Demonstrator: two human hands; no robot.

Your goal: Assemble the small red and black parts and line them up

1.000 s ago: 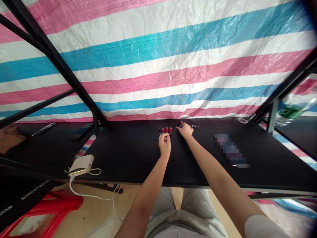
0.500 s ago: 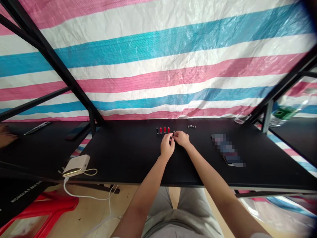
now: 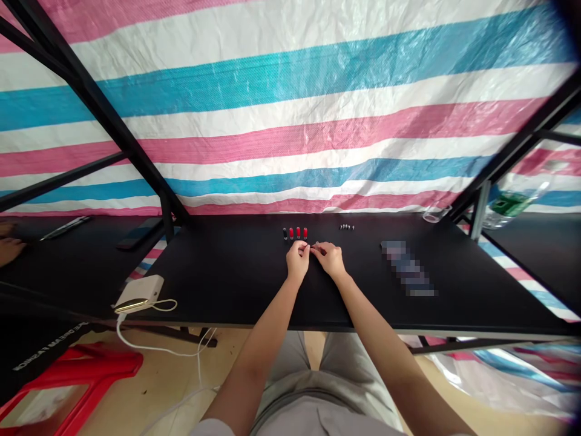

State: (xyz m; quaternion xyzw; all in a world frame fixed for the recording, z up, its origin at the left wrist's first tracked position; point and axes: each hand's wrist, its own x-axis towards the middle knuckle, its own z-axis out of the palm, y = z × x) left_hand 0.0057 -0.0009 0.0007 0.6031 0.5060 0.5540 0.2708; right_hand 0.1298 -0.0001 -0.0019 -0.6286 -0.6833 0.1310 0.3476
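My left hand (image 3: pixel 298 261) and my right hand (image 3: pixel 331 258) meet over the middle of the black table, fingertips pinched close together. Something tiny seems to sit between the fingertips, too small and covered to name. Just beyond the left hand stands a short row of small cylinders: a black cylinder (image 3: pixel 285 234) at the left end, then red cylinders (image 3: pixel 298 232), each with a paler lower end. To the right, past my right hand, a line of several small silvery pieces (image 3: pixel 347 227) lies on the tabletop.
A blurred-out phone-like slab (image 3: pixel 408 268) lies on the black table (image 3: pixel 218 266) at right. A white box with a cable (image 3: pixel 140 293) sits at the front left corner. A clear cup (image 3: pixel 437 213) stands at the back right. Another person's hand (image 3: pixel 9 249) rests far left.
The two hands have turned and drawn their fingertips together, the right hand's fingers now pointing left. The whole view has shifted slightly. The cylinders and silvery pieces keep their places.
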